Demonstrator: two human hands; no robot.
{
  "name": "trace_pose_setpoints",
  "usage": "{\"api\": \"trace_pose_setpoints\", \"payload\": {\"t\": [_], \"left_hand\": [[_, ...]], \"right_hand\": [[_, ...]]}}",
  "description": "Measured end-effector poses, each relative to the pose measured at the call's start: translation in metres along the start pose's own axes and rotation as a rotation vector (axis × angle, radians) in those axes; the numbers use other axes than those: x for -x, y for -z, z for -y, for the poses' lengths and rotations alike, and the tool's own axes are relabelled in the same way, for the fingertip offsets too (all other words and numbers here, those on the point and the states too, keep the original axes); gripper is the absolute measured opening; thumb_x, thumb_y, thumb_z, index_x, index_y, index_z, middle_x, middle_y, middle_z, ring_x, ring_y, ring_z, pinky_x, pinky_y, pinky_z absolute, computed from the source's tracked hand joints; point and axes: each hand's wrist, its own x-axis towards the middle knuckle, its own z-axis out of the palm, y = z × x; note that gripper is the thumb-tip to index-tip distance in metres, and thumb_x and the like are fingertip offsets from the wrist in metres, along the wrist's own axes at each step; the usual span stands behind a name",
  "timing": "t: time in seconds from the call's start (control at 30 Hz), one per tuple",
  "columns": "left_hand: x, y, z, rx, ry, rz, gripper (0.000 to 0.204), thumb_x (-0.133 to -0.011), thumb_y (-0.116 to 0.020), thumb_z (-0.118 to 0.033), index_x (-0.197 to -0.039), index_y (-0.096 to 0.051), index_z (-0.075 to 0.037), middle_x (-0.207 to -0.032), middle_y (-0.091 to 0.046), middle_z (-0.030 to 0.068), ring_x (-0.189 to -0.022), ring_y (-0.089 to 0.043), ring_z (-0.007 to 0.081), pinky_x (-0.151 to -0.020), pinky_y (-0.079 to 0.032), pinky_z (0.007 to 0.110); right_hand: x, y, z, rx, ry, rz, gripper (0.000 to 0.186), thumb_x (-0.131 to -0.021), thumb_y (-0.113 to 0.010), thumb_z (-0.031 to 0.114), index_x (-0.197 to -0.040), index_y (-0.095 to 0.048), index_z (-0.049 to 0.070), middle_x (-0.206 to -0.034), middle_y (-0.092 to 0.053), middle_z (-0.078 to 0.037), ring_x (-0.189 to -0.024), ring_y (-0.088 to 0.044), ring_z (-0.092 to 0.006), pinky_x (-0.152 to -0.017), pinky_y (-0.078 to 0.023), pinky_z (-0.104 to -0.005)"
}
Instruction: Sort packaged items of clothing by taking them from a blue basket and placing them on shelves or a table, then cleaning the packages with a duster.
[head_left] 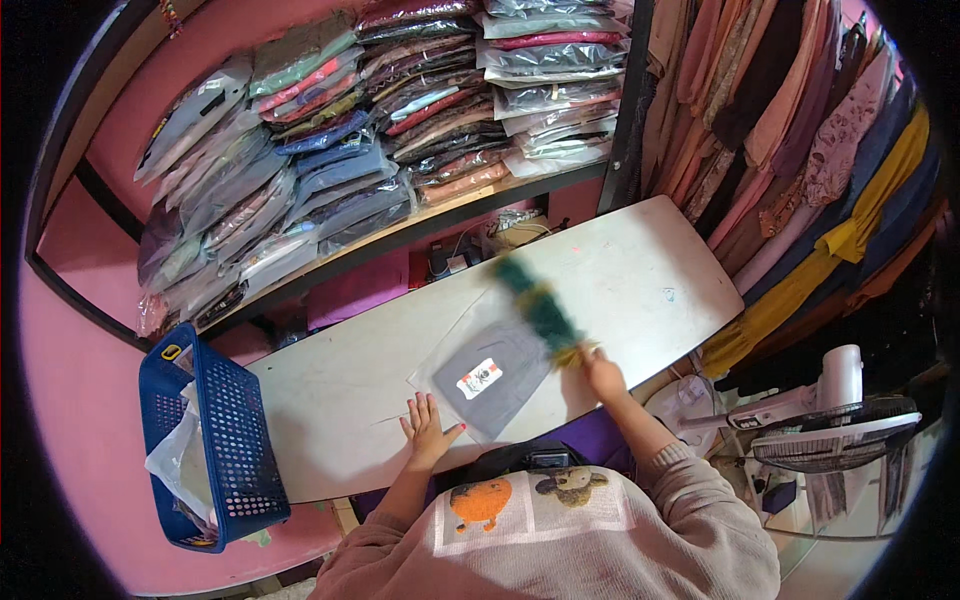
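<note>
A folded grey garment in a clear plastic bag (505, 395) lies on the white table, a white printed label (482, 378) showing on it. My left hand (430, 432) rests at the bag's near left edge, fingers spread. In my right hand (602, 376) is a fluffy green and yellow duster (545, 312), gripped at its near end. The duster reaches away over the right side of the bag, blurred by motion. Whether it touches the plastic, I cannot tell.
A blue perforated basket (240, 430) holding white plastic stands left of the white table (650, 260). Behind it, a shelf carries stacks of bagged clothes (430, 110). Garments hang (770, 130) at the far right. A fan (830, 430) stands on the near right.
</note>
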Motion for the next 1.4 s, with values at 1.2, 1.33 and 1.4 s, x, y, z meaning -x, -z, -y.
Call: {"api": "trace_pose_setpoints", "payload": {"t": [1.2, 1.33, 1.4], "left_hand": [[-0.085, 0.046, -0.032, -0.015, -0.040, -0.177, 0.086, -0.060, -0.076, -0.042, -0.123, -0.039, 0.003, -0.128, -0.041, 0.0223, -0.122, -0.035, 0.0341, -0.101, -0.030, 0.040], [-0.086, 0.053, -0.040, 0.196, -0.028, 0.244, 0.086, -0.059, -0.077, -0.037, -0.126, -0.039, 0.002, -0.121, -0.050, 0.0218, -0.110, -0.050, 0.0308, -0.090, -0.042, 0.034], [-0.078, 0.059, -0.060, 0.406, -0.060, 0.407, 0.074, -0.061, -0.075, -0.026, -0.123, -0.045, 0.000, -0.114, -0.056, 0.0201, -0.104, -0.055, 0.0271, -0.089, -0.043, 0.033]], "right_hand": [[0.043, -0.040, 0.013, -0.317, -0.054, 0.035, 0.024, -0.078, -0.054, 0.018, -0.097, -0.059, 0.005, -0.093, -0.060, -0.018, -0.088, -0.057, -0.0357, -0.081, -0.044, -0.0423], [0.047, -0.056, 0.054, -0.612, -0.050, 0.125, 0.040, -0.079, -0.059, 0.021, -0.111, -0.050, 0.000, -0.092, -0.062, -0.021, -0.077, -0.062, -0.0302, -0.069, -0.050, -0.0364], [0.042, -0.061, 0.050, -0.630, -0.047, 0.117, 0.044, -0.081, -0.059, 0.021, -0.117, -0.045, 0.000, -0.088, -0.062, -0.020, -0.072, -0.063, -0.0279, -0.066, -0.050, -0.0357]]}}
